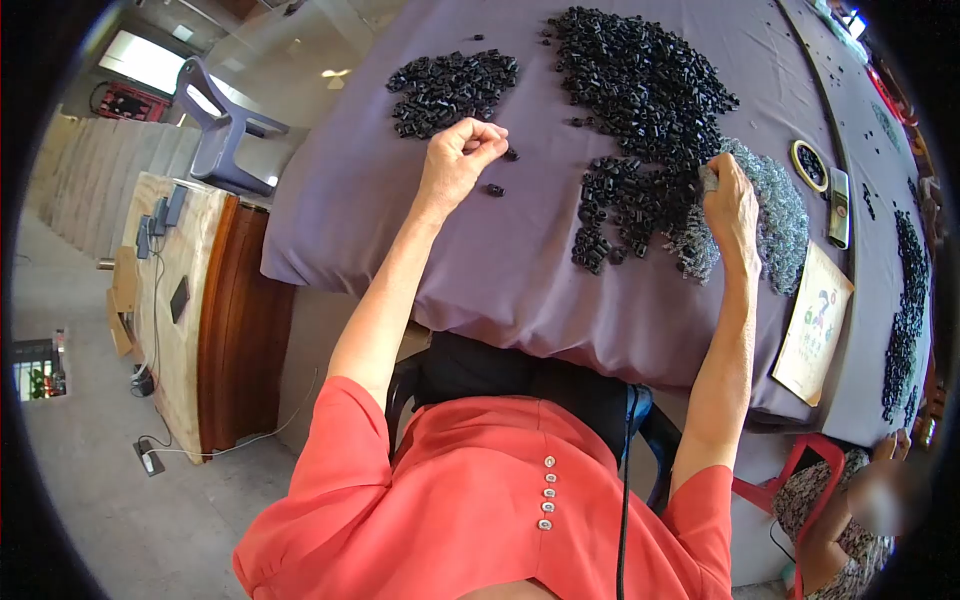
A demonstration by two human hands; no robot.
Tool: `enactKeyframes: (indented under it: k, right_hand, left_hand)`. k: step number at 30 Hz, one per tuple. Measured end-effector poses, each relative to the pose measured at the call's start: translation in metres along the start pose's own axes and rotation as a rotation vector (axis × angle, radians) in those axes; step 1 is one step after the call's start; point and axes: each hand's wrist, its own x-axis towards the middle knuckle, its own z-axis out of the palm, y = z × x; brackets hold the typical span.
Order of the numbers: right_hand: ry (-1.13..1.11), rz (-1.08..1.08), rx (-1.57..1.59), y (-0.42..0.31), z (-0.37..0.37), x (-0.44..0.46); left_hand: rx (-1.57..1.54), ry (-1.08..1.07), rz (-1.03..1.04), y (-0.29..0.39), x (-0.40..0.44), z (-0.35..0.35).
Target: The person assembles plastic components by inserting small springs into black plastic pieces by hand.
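My left hand (459,160) is raised over the purple cloth near a smaller pile of black parts (455,88), its thumb and fingers pinched together; what they hold, if anything, is too small to name. Two loose black parts lie just right of it, one of them (495,190) a little lower. My right hand (731,200) has its fingers closed at the left side of a heap of clear pieces (780,215), beside the large pile of black parts (640,85). Its fingertips are partly hidden, and their contents cannot be made out.
The purple-covered table (520,270) bears a roll of tape (809,165), a long pale box (839,208) and a printed booklet (814,325). Another person (840,510) sits at lower right by a red chair (800,460). A side table (195,260) and grey chair (222,135) stand left.
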Motion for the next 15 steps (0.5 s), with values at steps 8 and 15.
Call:
enactKeyframes:
  k: [8, 15]
  right_hand:
    - [0.033, 0.044, 0.079, 0.007, 0.004, 0.003]
    - [0.084, 0.033, 0.205, 0.004, 0.0, 0.003]
  left_hand:
    - [0.377, -0.094, 0.367, 0.019, -0.028, 0.019]
    - [0.502, -0.137, 0.424, 0.02, -0.047, 0.004]
